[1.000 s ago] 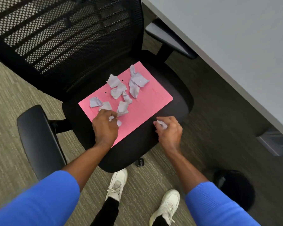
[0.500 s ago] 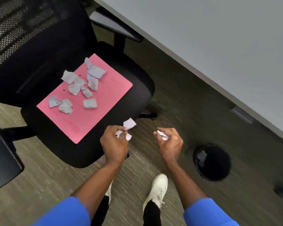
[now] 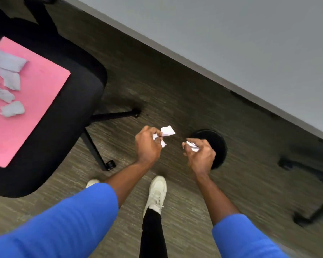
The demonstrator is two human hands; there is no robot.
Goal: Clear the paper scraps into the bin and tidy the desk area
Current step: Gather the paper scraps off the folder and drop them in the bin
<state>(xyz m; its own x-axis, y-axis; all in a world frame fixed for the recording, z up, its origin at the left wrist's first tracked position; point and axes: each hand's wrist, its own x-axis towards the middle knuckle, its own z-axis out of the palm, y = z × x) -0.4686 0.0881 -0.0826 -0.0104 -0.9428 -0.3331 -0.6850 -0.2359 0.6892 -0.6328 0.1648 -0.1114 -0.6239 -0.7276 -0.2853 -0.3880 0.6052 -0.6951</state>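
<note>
My left hand [image 3: 147,145] pinches white paper scraps [image 3: 167,131] that stick out between thumb and fingers, above the carpet just left of the bin. My right hand [image 3: 200,155] is closed around a small white scrap [image 3: 192,146] and hovers over the near left rim of the round black bin [image 3: 219,144], covering part of it. Several more grey-white scraps [image 3: 11,79] lie on a pink folder [image 3: 35,101] that rests on the black chair seat [image 3: 76,101] at the left.
A grey desk top [image 3: 250,43] runs diagonally across the upper right. Chair base legs with a caster [image 3: 109,164] reach toward my feet. My white shoe [image 3: 156,192] stands on the carpet. Another dark chair base [image 3: 309,183] sits at the right.
The view swung right, away from the chair. Both hands, each holding scraps, travelled from the seat's front edge toward the bin; the right hand is now over its rim.
</note>
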